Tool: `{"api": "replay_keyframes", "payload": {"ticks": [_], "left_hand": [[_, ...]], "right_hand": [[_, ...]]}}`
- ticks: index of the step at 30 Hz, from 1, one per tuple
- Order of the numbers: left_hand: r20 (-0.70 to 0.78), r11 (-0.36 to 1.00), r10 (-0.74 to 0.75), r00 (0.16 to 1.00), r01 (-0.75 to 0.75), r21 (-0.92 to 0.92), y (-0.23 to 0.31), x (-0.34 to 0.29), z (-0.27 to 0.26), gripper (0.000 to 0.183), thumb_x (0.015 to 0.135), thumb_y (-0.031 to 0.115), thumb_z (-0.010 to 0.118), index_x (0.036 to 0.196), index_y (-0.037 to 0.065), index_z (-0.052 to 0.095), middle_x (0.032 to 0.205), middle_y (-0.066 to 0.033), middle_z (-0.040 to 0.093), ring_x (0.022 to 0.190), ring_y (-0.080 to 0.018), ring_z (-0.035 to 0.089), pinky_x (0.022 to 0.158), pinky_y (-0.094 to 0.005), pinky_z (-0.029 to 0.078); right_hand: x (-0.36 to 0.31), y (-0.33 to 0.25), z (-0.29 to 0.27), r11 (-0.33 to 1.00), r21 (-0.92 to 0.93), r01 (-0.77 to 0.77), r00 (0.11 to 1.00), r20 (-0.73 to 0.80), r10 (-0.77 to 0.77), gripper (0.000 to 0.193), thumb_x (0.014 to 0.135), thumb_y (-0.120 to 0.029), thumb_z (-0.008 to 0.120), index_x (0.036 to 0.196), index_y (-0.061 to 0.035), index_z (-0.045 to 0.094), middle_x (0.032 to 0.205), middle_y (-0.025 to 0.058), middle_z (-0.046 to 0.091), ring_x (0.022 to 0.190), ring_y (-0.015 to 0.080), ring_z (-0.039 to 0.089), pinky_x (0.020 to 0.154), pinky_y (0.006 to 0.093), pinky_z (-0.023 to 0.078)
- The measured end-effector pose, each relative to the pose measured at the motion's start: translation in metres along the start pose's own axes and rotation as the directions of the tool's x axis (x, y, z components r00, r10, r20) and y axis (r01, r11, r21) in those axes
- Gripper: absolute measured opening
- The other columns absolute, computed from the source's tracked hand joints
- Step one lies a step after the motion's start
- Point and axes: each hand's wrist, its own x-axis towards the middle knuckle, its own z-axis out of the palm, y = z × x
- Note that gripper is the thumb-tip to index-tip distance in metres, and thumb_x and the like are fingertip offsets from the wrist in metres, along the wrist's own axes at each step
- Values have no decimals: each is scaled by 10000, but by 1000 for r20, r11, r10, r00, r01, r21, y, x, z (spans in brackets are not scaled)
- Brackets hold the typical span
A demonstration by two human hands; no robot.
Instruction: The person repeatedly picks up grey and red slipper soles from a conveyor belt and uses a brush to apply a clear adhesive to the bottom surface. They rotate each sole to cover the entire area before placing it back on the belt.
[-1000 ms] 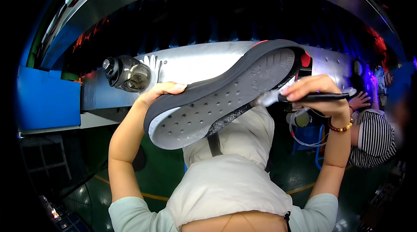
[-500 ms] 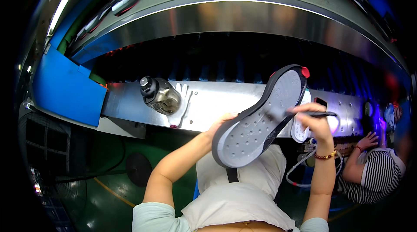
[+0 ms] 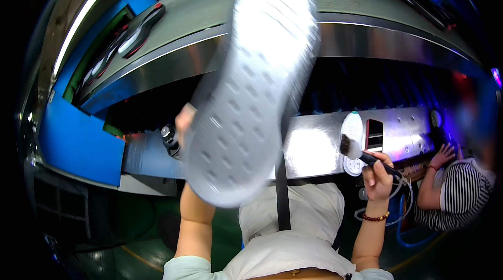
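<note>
My left hand [image 3: 185, 121] is wrapped round the left edge of a shoe sole [image 3: 238, 122], mostly hidden behind it. The sole is raised close to view, its pale grey dimpled face turned to me, with a red bit at the far tip. Motion smears it, and glare whitens its upper half. My right hand [image 3: 378, 181] grips a brush [image 3: 368, 159] by its black handle, well to the right of the sole. Its dark bristles point up and left, over a white insole-shaped piece [image 3: 352, 127] on the metal ledge, and a clear tube trails from the handle.
A conveyor belt [image 3: 201, 27] carrying more soles [image 3: 141, 31] crosses the far side. On the metal ledge [image 3: 314, 141] lie a dark phone-like slab [image 3: 374, 134] and a black-capped bottle [image 3: 170, 141], partly covered. A co-worker in a striped top [image 3: 456, 191] sits at the right.
The sole has risen up and left toward the belt, nearer to view. My right hand has drawn the brush down and away from the sole's face. My view has shifted slightly.
</note>
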Motion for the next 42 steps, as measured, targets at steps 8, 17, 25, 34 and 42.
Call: {"api": "replay_keyframes", "payload": {"ticks": [8,17,25,34,42], "left_hand": [[-109,704,596,796,-583,-405,135,152,-34,726,841,497,314,1333,-4,134,1391,-195,137,1281,-371,138,1032,-513,120],[-259,695,601,756,-335,636,99,239,20,788,738,361,563,1322,4,174,1331,-207,258,1204,-304,330,996,-393,249],[-165,-338,685,710,510,791,121,375,8,863,594,488,672,1321,240,279,1404,-149,142,1220,-441,246,987,-494,223],[91,-280,517,851,68,957,146,413,-53,234,708,251,648,778,30,621,791,-117,641,776,-224,604,714,-326,441],[312,-371,379,872,-166,914,75,434,17,176,706,187,657,708,16,616,640,-89,596,614,-148,549,590,-302,426]], "right_hand": [[-4,16,4,990,51,-128,978,-161,135,187,806,-36,530,975,41,542,990,234,574,457,68,423,446,173,361],[-7,16,-36,988,105,-115,924,-354,145,143,802,-15,514,932,35,544,981,219,579,474,94,441,467,195,366],[10,24,-60,986,96,-136,885,-436,165,141,807,-22,507,932,30,545,837,159,600,451,107,426,434,216,368],[14,40,-87,967,186,-174,837,-489,245,161,783,-13,542,931,47,561,786,126,601,500,112,475,478,207,388],[23,46,-82,945,227,-235,827,-464,317,151,788,-26,538,922,42,555,693,96,566,481,124,470,471,233,394]]}}
